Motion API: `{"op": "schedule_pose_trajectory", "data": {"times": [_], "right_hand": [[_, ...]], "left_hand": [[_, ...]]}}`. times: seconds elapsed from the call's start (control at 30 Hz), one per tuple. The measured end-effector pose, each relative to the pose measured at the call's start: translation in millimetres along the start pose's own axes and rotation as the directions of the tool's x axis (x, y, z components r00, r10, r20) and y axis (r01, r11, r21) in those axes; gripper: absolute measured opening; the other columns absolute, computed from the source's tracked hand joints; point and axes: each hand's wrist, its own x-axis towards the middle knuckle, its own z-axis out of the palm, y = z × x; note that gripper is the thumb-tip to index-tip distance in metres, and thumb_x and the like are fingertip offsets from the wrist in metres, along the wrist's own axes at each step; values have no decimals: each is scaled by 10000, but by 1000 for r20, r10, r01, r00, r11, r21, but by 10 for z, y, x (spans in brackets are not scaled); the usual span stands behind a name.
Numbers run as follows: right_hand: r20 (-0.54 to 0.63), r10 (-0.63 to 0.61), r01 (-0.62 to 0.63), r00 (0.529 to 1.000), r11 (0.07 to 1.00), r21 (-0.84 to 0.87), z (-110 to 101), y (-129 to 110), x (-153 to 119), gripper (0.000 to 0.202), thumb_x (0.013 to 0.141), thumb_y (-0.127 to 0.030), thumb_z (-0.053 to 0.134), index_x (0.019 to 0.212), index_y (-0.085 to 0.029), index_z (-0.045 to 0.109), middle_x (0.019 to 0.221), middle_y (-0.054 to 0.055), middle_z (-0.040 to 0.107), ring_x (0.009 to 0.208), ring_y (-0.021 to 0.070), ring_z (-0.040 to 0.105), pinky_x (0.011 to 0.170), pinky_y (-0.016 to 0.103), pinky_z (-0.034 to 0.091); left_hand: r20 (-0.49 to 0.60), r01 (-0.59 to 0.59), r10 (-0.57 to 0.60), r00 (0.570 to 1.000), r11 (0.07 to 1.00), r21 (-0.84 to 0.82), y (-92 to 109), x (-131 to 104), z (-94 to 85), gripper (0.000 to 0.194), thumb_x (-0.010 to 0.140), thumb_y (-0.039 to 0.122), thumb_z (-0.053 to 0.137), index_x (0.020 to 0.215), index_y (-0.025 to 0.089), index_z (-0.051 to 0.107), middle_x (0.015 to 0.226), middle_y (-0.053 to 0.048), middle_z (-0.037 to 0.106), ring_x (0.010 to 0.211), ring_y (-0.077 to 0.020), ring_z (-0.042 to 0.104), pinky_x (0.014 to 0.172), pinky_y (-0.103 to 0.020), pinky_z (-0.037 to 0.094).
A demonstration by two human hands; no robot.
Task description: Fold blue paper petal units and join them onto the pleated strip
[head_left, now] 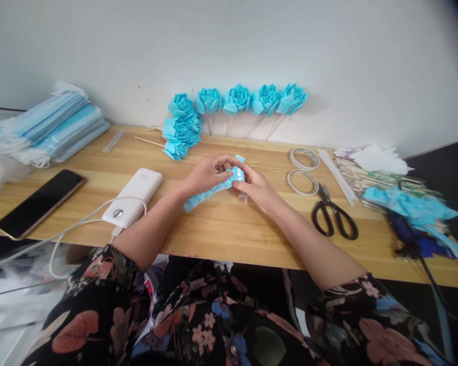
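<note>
Above the middle of the wooden table, both hands hold a blue strip point(205, 194) of folded, petal-like pieces. My left hand point(207, 175) pinches the strip from the left, and its loose end hangs down to the lower left. My right hand point(257, 187) grips the bunched end, with thumb and fingers closed round it. A small clear piece of tape point(244, 197) shows below the right fingers. Behind the hands, blue flowers on sticks point(237, 99) lean against the wall, and more blue flowers point(181, 129) lie piled to their left.
Black scissors point(334, 213) and two tape rolls point(303, 182) lie right of my hands. A white power bank point(133, 197) with a cable, a phone point(41, 203) and stacked masks point(55, 124) are on the left. Blue scraps point(412, 206) cover the table's right end.
</note>
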Motion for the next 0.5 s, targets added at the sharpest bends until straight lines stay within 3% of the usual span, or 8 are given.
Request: {"op": "schedule_pose_trajectory", "data": {"times": [0.2,0.33,0.5], "right_hand": [[2,-23,23,1000,997,-73,-6,-16,-2,664,685,-261,670,1340,-245,563,928,-3,665,776,154,588,675,273,477],[-24,-37,35,999,996,-83,-19,-38,-9,673,686,-267,670,1346,-221,551,986,19,676,833,167,607,696,273,474],[-29,-2,-1,1000,994,-112,-22,-77,-19,700,696,-284,657,1381,-230,524,935,11,668,732,151,582,588,251,436]], "left_hand": [[-1,-1,1,1000,997,-75,-32,-1,-3,315,831,190,608,1134,159,687,884,-30,698,792,-130,617,760,-253,491],[32,61,-56,998,978,-197,-21,-18,-42,394,907,308,567,1256,135,628,901,-56,713,803,-154,645,715,-262,500],[25,97,-94,995,980,-176,10,-24,-81,429,908,438,576,1208,146,670,1102,-97,730,970,-201,661,800,-285,502]]}}
